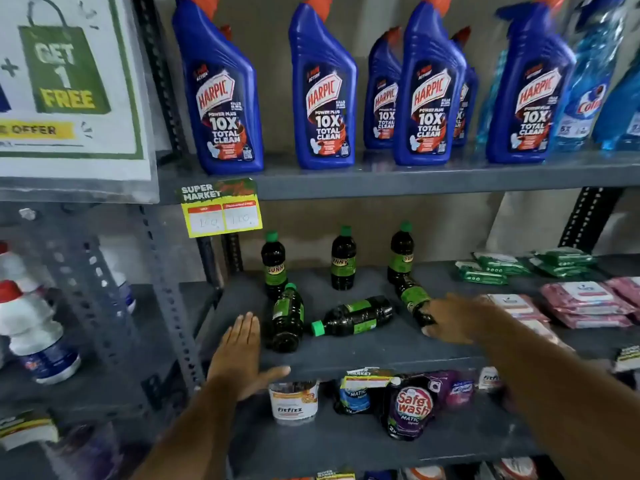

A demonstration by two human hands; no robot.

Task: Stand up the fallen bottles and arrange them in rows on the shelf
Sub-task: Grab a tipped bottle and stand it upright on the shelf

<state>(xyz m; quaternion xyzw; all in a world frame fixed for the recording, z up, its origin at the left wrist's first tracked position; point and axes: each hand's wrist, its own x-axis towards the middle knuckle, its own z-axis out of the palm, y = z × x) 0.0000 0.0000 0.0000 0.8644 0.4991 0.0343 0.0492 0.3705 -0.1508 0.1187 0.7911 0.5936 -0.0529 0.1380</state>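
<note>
Three dark bottles with green caps stand at the back of the grey middle shelf: left, middle and right. Three more lie fallen in front: one at the left, one in the middle with its cap toward me, and one at the right. My right hand rests over the base end of the right fallen bottle, fingers curled around it. My left hand is flat and open at the shelf's front left edge, just left of the left fallen bottle.
Blue Harpic bottles fill the shelf above. Green and pink wipe packs lie on the right of the middle shelf. Detergent pouches and a white tub sit below. A slotted upright stands at the left.
</note>
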